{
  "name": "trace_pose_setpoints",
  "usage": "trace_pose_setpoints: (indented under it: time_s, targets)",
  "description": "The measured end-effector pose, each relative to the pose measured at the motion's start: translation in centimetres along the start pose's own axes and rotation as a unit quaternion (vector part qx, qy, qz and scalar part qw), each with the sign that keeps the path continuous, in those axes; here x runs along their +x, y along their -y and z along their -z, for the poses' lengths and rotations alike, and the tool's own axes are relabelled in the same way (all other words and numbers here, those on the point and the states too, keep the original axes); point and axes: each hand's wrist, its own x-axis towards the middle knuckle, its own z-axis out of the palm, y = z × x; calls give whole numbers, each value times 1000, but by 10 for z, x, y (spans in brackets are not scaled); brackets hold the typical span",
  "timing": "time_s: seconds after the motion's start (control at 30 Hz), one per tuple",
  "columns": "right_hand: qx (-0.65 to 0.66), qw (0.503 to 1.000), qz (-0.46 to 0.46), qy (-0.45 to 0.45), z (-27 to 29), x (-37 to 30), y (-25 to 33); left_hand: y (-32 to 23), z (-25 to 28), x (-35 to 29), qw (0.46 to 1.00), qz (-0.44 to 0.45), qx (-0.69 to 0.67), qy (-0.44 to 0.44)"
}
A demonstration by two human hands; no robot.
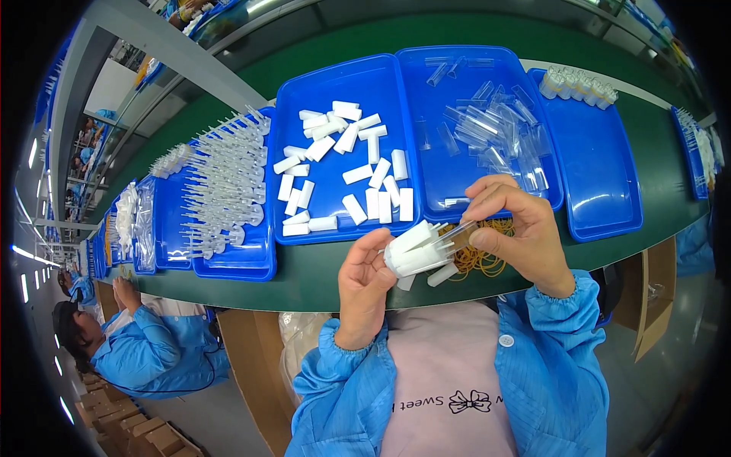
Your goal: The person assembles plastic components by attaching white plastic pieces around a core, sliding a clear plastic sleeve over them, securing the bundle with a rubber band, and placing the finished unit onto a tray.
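My left hand (364,280) is closed around a bundle of white plastic pieces (417,253) with thin pointed tips, which face right. My right hand (525,232) pinches a short clear plastic tube (461,233) between thumb and fingers. The tube's near end is at the tips of the bundle; whether it covers one of them I cannot tell. Below the bundle lies a loose white block (442,275) on the green table. Yellow-brown rubber bands (484,264) lie in a heap beneath my right hand, partly hidden by it.
A blue tray (304,91) holds scattered white blocks, and a second blue tray (426,183) holds clear tubes. Upright thin-tipped pieces (225,190) crowd a tray on the left. At the right, a blue tray (601,183) has finished-looking bundles (579,87) along its far edge. A co-worker (152,335) sits left.
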Motion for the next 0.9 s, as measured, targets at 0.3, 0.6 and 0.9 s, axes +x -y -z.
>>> trace_pose_setpoints:
  time_s: [0.3,0.6,0.9]
  targets:
    - [-50,998,26,-26,-13,-5,0,8,-5,-5,1000,-17,9,11]
    - [-71,995,74,11,-20,-9,6,2,-9,-9,998,-43,-15,52]
    - [-59,996,67,13,-25,-11,3,3,-9,-11,996,-50,1,70]
